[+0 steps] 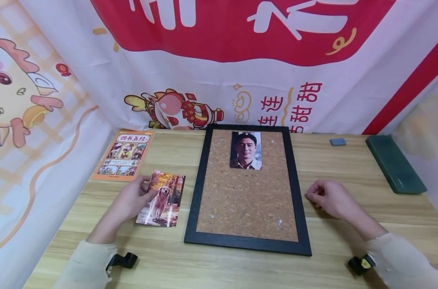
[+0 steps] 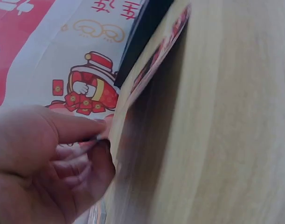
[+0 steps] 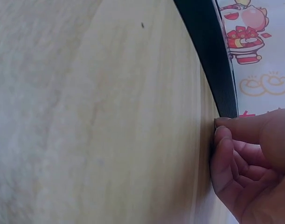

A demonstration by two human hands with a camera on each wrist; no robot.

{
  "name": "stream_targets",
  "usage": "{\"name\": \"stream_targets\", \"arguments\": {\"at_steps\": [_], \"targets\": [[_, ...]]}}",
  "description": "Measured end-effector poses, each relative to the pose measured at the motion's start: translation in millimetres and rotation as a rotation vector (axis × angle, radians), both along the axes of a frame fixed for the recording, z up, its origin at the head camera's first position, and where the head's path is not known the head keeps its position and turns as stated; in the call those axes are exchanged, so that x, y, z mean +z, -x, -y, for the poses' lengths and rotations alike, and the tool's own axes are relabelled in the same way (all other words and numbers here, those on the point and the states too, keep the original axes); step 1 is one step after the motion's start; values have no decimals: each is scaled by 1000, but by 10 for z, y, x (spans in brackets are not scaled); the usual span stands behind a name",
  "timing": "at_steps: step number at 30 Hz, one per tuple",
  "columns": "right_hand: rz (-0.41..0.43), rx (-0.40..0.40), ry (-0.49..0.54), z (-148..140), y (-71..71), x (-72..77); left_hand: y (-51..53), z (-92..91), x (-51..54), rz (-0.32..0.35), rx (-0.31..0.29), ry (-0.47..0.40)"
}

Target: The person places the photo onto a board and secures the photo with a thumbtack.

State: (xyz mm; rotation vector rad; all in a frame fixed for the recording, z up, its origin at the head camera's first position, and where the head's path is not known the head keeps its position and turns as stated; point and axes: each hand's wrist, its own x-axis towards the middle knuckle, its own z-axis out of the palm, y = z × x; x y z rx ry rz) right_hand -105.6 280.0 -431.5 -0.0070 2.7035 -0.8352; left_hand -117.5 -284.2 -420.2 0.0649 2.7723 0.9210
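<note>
The person's left hand is pinching the dog photo by its left edge, the thumb lying over the printed side; these fingers are holding the photo narrowly. The photo is spreading out to the right of the left fingers and toward the person, showing a golden dog among autumn leaves. In the left wrist view it is slanting, with a shadow lying on the counter beneath; whether its lower edge is touching the wood, I cannot tell.

The right hand is resting with its fingers curling inward, the gap narrowing to almost nothing as the thumb tip is meeting the forefinger. These fingertips are sitting just beside the right side of the black-framed cork board; whether they are touching it, I cannot tell.

The board is lying between the two sets of fingers. Ahead of both, near its top edge, a portrait photo is lying upright on the cork. Beyond the left fingers, an orange booklet is lying on the counter. Farther ahead of the right fingers a small blue block is lying, while a green case is lying well to their right.
</note>
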Motion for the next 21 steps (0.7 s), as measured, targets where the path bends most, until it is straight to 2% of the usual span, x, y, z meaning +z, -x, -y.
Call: {"name": "stream_targets", "arguments": {"at_steps": [7,15,21], "targets": [[-1,6,-11,-5,-13,14,-9,17,66,-20,-18,-237],[1,21,-6,12,-48,66,-35,-51,137,-34,-20,-396],[11,21,57,4,-73,96,-39,-189,132,-13,-67,-491]]}}
